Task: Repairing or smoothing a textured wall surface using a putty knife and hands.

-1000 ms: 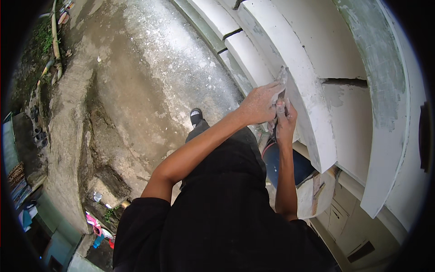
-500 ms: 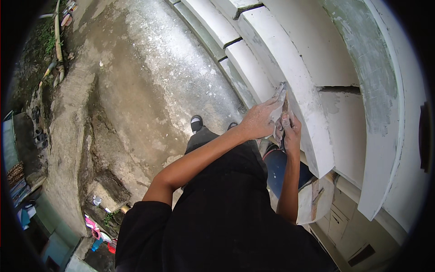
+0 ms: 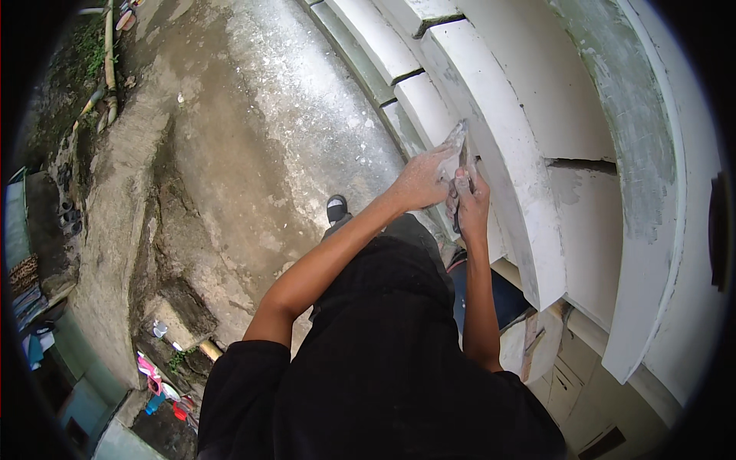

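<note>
Both hands are close together in front of a white moulded ledge on the wall. My right hand is closed round the dark handle of what looks like a putty knife, its thumb upward along the tool and the narrow blade pointing away from me. My left hand lies against the tool from the left. Its fingers are stretched forward and pressed together, coated with whitish paste or dust. Whatever they grip is hidden by the hand and the paste.
Stepped white ledges with dark gaps run along the right. A dark blue container stands below my right forearm. White-smeared concrete floor stretches ahead, with a broken concrete edge, pipes and coloured items farther left.
Both hands, still together with the tool, have moved slightly left and away from me. The view has shifted a little, and more of the ledge beside the hands shows.
</note>
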The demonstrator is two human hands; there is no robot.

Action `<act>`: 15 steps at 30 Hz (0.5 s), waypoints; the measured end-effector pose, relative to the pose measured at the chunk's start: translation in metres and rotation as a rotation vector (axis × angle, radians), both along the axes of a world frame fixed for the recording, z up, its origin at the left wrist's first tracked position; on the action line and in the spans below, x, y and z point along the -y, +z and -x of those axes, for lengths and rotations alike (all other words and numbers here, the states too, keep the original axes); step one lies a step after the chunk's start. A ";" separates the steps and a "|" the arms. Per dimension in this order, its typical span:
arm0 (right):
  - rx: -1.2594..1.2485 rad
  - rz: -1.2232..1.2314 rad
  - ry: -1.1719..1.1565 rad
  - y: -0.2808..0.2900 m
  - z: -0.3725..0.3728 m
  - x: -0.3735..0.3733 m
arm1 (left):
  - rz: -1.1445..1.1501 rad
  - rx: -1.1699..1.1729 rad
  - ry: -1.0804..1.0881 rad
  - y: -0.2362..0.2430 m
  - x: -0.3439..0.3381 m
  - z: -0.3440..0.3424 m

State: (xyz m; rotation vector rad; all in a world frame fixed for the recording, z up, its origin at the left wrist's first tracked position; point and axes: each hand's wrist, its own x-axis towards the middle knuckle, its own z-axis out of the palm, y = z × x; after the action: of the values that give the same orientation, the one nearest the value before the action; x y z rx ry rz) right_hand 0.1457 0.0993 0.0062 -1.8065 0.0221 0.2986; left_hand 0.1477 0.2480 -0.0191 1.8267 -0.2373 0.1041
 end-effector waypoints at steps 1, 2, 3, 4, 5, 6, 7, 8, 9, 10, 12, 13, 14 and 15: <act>-0.074 -0.006 -0.022 0.003 0.011 0.010 | 0.000 0.002 0.000 -0.001 0.005 0.007; -0.146 -0.011 -0.045 0.003 0.015 0.016 | -0.002 -0.025 -0.020 -0.001 0.011 0.011; -0.143 -0.011 -0.045 0.000 0.014 0.020 | -0.003 -0.052 -0.040 -0.002 0.015 0.013; -0.091 0.026 -0.024 -0.001 0.011 0.022 | -0.023 -0.049 -0.038 0.001 0.017 0.010; -0.040 0.061 -0.002 -0.001 0.008 0.023 | -0.022 -0.045 -0.038 0.001 0.018 0.007; -0.035 0.062 -0.001 -0.002 0.002 0.021 | -0.002 -0.045 -0.008 0.002 0.019 0.002; -0.009 0.058 0.014 -0.002 -0.008 0.012 | 0.015 -0.044 0.023 0.000 0.017 -0.005; 0.016 0.056 0.025 -0.002 -0.017 0.003 | 0.015 -0.040 0.021 -0.001 0.013 -0.013; 0.020 0.054 0.023 -0.008 -0.034 -0.008 | 0.007 -0.039 0.074 -0.001 0.008 -0.026; 0.178 0.065 0.044 -0.017 -0.054 -0.024 | -0.001 -0.039 0.129 -0.004 0.001 -0.039; 0.327 0.074 0.073 -0.019 -0.064 -0.041 | -0.042 -0.026 0.148 -0.010 -0.022 -0.056; 0.211 0.085 0.082 -0.011 -0.065 -0.049 | -0.084 -0.010 0.163 -0.011 -0.032 -0.059; 0.095 0.097 0.091 -0.007 -0.065 -0.053 | -0.088 -0.013 0.164 -0.013 -0.034 -0.054; 0.092 0.095 0.092 -0.007 -0.057 -0.049 | -0.096 -0.007 0.122 -0.015 -0.033 -0.044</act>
State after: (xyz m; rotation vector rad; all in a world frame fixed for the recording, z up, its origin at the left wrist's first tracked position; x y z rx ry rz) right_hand 0.2029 0.1481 -0.0011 -1.9170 -0.1136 0.2836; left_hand 0.1916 0.2813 -0.0341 1.9365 -0.1277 0.1742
